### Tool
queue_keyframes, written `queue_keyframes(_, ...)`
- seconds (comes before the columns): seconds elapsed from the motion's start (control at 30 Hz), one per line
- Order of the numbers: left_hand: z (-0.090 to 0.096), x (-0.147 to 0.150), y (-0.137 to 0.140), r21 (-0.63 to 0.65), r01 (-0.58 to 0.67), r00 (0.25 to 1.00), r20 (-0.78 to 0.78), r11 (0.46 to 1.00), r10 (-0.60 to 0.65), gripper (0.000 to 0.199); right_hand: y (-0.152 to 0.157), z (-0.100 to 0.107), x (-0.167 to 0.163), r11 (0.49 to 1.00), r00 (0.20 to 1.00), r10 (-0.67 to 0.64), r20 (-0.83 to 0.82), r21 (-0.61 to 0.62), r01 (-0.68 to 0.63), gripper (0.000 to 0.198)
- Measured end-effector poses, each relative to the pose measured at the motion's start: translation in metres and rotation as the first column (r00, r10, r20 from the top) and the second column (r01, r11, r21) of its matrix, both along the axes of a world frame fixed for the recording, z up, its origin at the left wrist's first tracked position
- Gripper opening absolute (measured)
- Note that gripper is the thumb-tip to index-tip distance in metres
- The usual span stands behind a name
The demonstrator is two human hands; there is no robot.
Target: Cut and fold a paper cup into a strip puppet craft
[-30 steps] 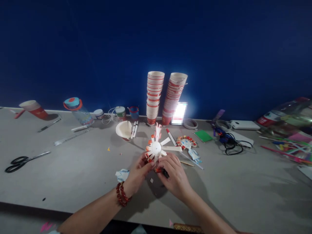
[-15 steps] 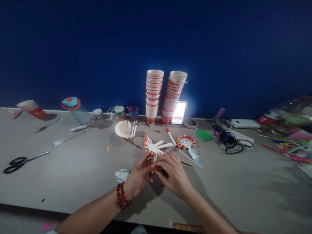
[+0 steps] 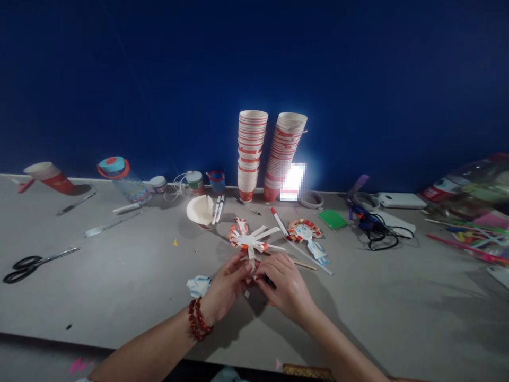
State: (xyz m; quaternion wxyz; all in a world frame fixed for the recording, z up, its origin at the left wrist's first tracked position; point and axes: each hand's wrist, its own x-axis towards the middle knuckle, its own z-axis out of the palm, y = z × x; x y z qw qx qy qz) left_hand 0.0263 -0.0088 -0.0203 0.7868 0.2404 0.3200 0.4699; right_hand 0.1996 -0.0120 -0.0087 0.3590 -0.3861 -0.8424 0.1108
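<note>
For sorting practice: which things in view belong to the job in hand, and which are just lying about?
Likely in the job:
paper piece with strips, held by left hand and right hand
curl-edged paper figure, similarly made

Apparently just lying about:
water bottle
green square

Before us, a flat grey tabletop [image 3: 131, 297] is supporting black-handled metal scissors [image 3: 45, 259] at left; two tall stacks of red-and-white paper cups [image 3: 247, 175] are standing at the rear; a flat green square [image 3: 332, 219] is lying near a red-fringed paper figure [image 3: 303, 233].
</note>
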Motion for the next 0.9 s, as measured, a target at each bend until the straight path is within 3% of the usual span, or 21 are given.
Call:
queue_keyframes(0.13, 0.003, 0.001, -0.005, 0.054, 0.122, 0.99, -0.077, 0.991, -0.118, 0.031, 0.001, -0.003, 0.0, 1.0, 1.0, 0.009, -0.005, -0.014, -0.009, 0.011)
queue_keyframes(0.37, -0.002, 0.002, -0.002, 0.055, 0.072, 0.985, -0.163, 0.996, -0.063, 0.038, 0.005, -0.001, 0.004, 0.986, 0.996, 0.051, -0.078, -0.157, -0.063, 0.012)
queue_keyframes(0.57, -0.001, -0.002, -0.001, 0.12, 0.126, 0.959, -0.268, 0.985, -0.09, 0.046, 0.009, 0.003, 0.011, 0.966, 0.991, 0.124, -0.054, -0.223, -0.133, 0.021)
queue_keyframes(0.9, -0.006, 0.002, 0.002, 0.222, -0.001, 0.947, -0.313, 0.975, 0.072, 0.034, 0.007, 0.003, 0.003, 0.942, 0.978, 0.002, -0.209, -0.327, -0.072, 0.015)
